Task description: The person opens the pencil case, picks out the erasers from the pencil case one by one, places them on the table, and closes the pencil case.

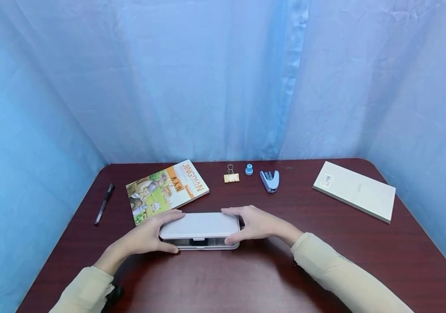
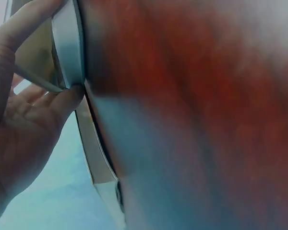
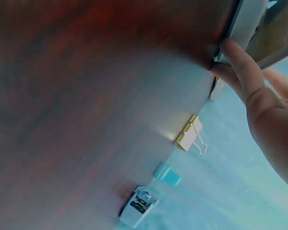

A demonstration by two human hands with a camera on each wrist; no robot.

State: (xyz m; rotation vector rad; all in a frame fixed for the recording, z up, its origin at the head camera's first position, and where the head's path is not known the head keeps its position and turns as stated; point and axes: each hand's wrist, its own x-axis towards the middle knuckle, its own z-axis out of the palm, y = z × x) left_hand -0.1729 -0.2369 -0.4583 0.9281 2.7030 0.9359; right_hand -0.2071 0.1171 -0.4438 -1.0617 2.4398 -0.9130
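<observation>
A white pencil case (image 1: 203, 224) lies at the middle of the table, its lid raised a little along the front. Through that gap a dark item shows inside. My left hand (image 1: 148, 234) grips the left end, with the thumb at the front lower corner and the fingers over the back of the lid. At the other end, my right hand (image 1: 258, 224) holds the case, its thumb near the front right corner and its fingers at the back. Both wrist views show fingers along the case wall (image 2: 68, 48), and the right one shows the case's edge (image 3: 242, 28).
Behind the case lie a picture-covered book (image 1: 168, 189), a gold binder clip (image 1: 231, 178), a small blue stopper-like piece (image 1: 249, 170) and a blue stapler (image 1: 271, 181). A black pen (image 1: 104, 204) is at the left; a white box (image 1: 356, 190) at the right. Blue curtains surround the table.
</observation>
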